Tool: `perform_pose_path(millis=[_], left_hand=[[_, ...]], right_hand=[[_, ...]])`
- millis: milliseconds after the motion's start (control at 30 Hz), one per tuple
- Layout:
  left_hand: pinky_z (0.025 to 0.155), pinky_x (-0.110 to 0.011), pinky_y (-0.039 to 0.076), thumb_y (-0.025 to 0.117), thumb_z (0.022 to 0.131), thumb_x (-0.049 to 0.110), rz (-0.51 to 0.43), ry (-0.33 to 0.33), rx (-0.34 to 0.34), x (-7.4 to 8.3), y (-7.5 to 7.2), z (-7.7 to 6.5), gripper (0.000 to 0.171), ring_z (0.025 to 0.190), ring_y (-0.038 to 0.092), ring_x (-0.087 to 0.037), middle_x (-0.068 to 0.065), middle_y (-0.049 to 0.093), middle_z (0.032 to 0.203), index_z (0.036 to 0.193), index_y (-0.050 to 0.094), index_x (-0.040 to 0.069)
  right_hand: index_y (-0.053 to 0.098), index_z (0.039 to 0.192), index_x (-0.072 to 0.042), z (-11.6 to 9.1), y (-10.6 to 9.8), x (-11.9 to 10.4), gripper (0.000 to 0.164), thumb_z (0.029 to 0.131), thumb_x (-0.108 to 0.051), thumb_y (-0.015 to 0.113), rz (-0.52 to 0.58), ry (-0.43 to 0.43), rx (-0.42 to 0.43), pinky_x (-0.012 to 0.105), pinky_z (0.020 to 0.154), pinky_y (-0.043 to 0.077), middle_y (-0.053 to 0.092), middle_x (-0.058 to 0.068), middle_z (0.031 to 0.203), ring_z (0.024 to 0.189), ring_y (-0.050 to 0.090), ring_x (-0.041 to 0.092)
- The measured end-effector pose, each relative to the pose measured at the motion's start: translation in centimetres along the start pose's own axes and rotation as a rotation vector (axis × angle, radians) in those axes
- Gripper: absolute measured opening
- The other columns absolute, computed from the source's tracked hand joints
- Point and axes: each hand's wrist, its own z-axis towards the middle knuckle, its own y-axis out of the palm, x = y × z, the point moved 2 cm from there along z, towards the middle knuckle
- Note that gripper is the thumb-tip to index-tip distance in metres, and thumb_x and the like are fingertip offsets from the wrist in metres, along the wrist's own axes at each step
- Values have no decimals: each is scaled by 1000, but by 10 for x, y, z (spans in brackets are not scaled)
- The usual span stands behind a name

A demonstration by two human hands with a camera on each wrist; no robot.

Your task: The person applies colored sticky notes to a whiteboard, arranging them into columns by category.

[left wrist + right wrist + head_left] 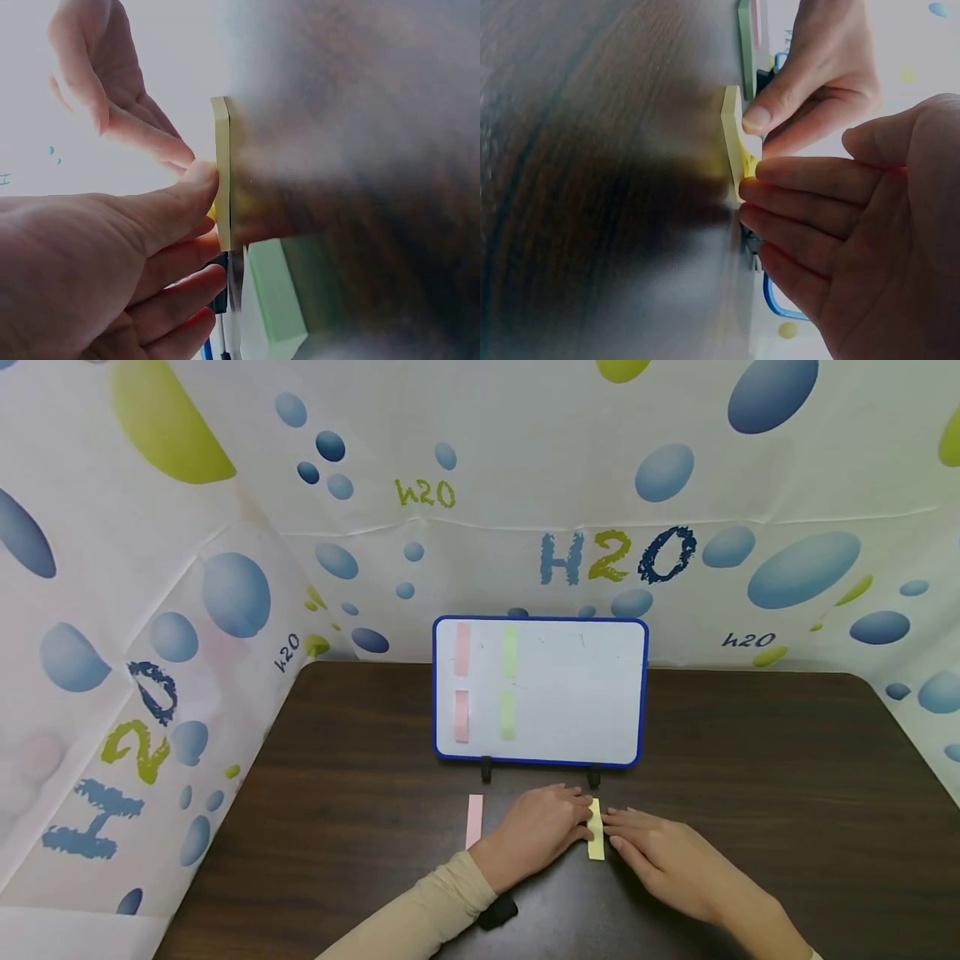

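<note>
1. Yellow sticky pad (pixel 596 832) is lying on the dark table (pixel 360 827), a bit right of centre in the lower half of the head view.
2. It's being held by the left hand (pixel 534 828), with thumb and forefinger being bent against its left side.
3. The right hand (pixel 675 864) is being held pretty much flat, fingers straight, with fingertips being rested against the pad's right edge.
4. A pink pad (pixel 475 821) is lying to the left, its lower end being covered by the left wrist.
5. A green pad (pixel 277 300) is showing at the bottom of the left wrist view, near the yellow one.
6. A blue-framed whiteboard (pixel 577 693) is standing mid-frame; two pink strips (pixel 462 652) and two green strips (pixel 510 652) are being displayed on its left half.
7. Some black object (pixel 498 912) is being partly hidden by the left sleeve (pixel 420 906), bottom centre; what it is can't be told.
</note>
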Motion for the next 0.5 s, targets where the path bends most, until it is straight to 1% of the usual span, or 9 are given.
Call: perform_pose_path(millis=[233, 500], left_hand=[[107, -24, 52, 70, 96, 34, 28, -28, -10, 2, 0, 3, 17, 117, 69, -8, 8, 75, 120, 103, 80, 23], [107, -24, 52, 70, 96, 31, 44, -31, 19, 3, 1, 4, 15, 115, 70, -7, 9, 76, 118, 101, 81, 23]], right_hand=[[69, 132, -14, -2, 0, -1, 38, 108, -34, 49, -22, -13, 32, 49, 103, 55, 68, 0, 136, 128, 64, 24], [69, 132, -16, -4, -2, -5, 36, 108, -34, 49, -11, -26, 47, 49, 102, 56, 69, -4, 134, 127, 65, 23]])
